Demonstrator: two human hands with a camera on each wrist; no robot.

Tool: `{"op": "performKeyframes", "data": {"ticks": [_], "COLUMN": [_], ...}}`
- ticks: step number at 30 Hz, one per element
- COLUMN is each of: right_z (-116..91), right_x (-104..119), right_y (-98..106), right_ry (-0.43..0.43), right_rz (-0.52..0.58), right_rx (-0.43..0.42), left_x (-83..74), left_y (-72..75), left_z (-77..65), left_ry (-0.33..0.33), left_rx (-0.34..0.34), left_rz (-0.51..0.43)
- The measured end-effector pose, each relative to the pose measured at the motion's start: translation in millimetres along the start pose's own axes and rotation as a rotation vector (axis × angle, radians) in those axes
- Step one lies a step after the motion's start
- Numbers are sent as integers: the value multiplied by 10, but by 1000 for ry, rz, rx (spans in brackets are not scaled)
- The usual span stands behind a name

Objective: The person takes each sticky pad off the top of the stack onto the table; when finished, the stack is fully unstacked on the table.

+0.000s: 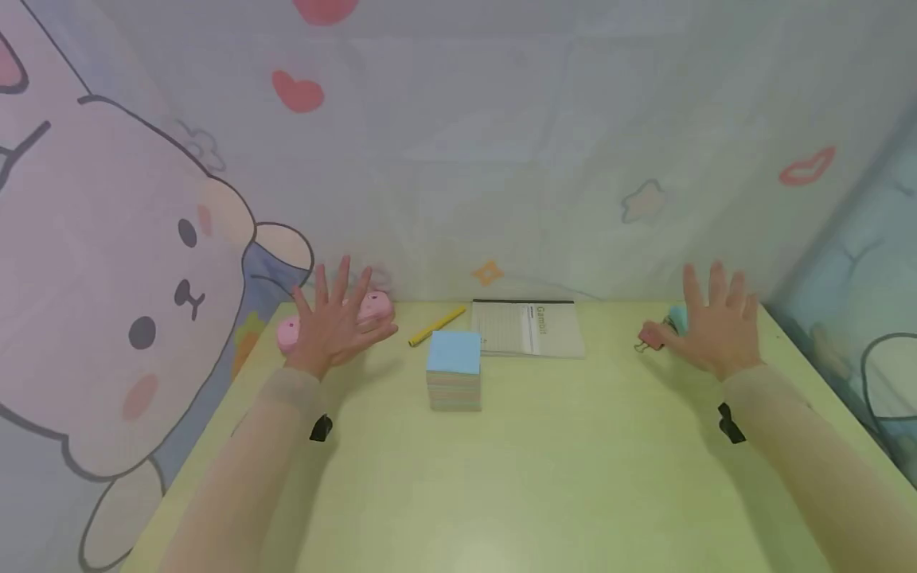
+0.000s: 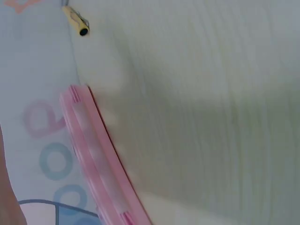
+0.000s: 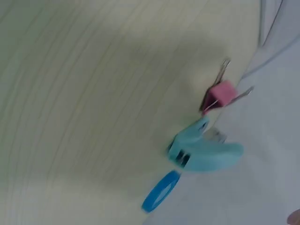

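Note:
My left hand, fingers spread, is held up at the table's back left, in front of a pink pencil case that it partly hides. The left wrist view shows the case's long zipped side. My right hand is likewise spread at the back right and holds nothing. Beside its thumb are a pink binder clip and a teal curved plastic tool, its kind unclear. A blue ring lies next to that tool in the right wrist view.
Between the hands, a block of paper notes with a blue top stands on the pale table. Behind it lie a yellow pen and a notebook marked "Gambit". A printed cloth hangs along the back edge.

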State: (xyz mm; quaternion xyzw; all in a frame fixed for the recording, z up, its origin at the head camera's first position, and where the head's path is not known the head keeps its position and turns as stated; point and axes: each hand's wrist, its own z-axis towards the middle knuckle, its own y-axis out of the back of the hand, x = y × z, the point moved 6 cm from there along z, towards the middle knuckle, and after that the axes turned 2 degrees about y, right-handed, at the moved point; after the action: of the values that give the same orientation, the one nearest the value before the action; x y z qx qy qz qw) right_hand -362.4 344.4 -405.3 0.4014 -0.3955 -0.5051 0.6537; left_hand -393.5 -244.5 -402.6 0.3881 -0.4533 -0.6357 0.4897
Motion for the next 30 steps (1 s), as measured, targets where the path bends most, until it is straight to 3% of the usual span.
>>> {"op": "performKeyframes", "data": {"ticks": [5, 11, 14, 18, 21, 25, 30], "right_z": [-32, -88, -144, -173, -145, -99, -107], "right_x": [402, 1275, 1749, 2279, 2549, 2753, 2808], "right_y": [6, -59, -72, -71, -96, -163, -193], "right_ry": [98, 314, 439, 544, 561, 581, 628], "right_rz": [159, 337, 403, 498, 537, 524, 465], "right_rx": [35, 168, 216, 248, 289, 330, 286], "left_x": [-166, -652, -917, -1158, -1248, -1314, -1316], "left_y": [-9, -14, -76, -147, -205, -280, -290], "left_z": [-117, -298, -375, -412, -409, -419, -458], "left_ry": [-18, -89, -124, -153, -166, -177, -167], "left_rx": [47, 164, 237, 279, 302, 345, 345], "left_rz": [-283, -696, -838, -940, -1028, -1113, -1114]}}
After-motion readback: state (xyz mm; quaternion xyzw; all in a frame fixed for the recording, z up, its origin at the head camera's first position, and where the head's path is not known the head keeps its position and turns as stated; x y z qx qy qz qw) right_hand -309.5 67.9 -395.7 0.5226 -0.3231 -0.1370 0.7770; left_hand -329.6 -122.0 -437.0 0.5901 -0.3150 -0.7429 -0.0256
